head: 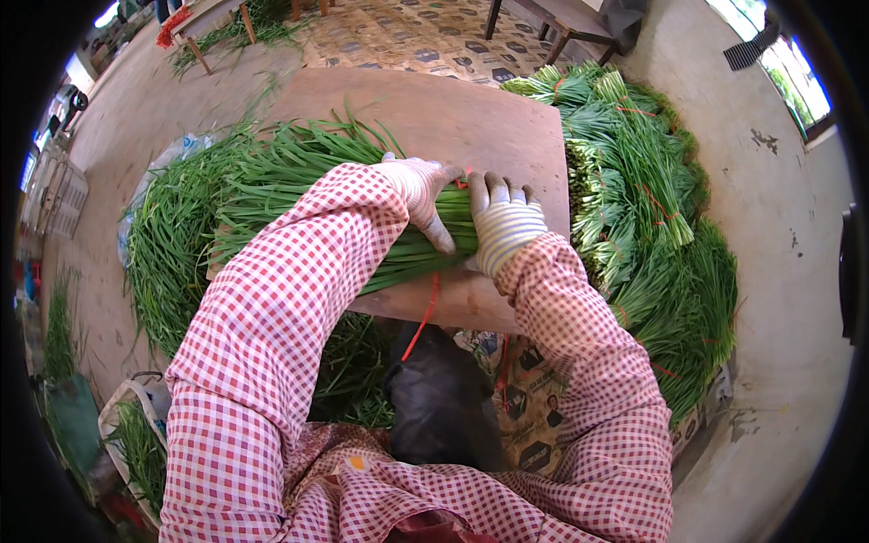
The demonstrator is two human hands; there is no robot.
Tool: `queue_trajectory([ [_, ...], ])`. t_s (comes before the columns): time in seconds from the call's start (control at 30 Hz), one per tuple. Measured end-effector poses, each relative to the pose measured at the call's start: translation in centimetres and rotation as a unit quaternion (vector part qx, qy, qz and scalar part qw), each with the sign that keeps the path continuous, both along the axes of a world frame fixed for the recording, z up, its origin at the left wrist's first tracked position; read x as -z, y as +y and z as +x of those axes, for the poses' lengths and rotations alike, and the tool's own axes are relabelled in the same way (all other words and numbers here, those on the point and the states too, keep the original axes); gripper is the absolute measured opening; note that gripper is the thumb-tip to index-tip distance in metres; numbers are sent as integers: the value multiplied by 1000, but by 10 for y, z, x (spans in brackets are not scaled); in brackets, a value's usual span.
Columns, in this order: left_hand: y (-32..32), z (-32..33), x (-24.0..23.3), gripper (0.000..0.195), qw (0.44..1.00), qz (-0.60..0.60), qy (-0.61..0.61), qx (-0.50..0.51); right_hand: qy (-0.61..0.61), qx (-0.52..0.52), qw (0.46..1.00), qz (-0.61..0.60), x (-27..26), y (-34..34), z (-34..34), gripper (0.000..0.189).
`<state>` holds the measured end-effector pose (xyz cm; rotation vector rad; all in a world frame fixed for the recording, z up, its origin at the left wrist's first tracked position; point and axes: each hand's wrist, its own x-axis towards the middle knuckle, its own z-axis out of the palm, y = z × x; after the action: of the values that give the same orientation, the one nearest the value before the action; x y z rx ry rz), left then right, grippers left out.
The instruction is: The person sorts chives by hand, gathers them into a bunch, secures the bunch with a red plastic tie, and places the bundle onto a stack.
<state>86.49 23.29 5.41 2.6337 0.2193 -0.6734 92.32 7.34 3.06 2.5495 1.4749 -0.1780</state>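
Observation:
A thick bundle of long green leaves, probably garlic chives, lies across a wooden board in front of me. My left hand, in a striped knit glove, grips it from above, thumb on the near side and fingers on the far side. At the bundle's right end, my right hand wears a similar glove with grey, soiled fingertips and cups the stalk ends, mostly hiding them. A red tie hangs from under the bundle over the board's near edge. A bit of red also shows between my hands.
Tied bundles of greens are piled against the wall on the right. Loose greens heap up at the board's left. A bag of greens stands lower left. Beyond the board are a dark bench and a small table.

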Motion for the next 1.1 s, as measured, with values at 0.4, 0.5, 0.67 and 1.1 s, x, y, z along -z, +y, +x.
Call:
queue_trajectory([
  [0.4,-45,-14,0,106,988,118,-93,-46,38,5,998,41,-14,-18,9,113],
  [0.5,-43,-18,-5,98,990,92,-93,-43,250,71,954,148,-46,-23,29,107],
  [0.67,-45,-17,-4,92,989,90,-110,-42,289,-6,937,197,-22,1,58,55],
  [1.1,-36,-23,8,99,986,105,-122,-35,136,-118,957,227,-20,-49,-15,39],
])
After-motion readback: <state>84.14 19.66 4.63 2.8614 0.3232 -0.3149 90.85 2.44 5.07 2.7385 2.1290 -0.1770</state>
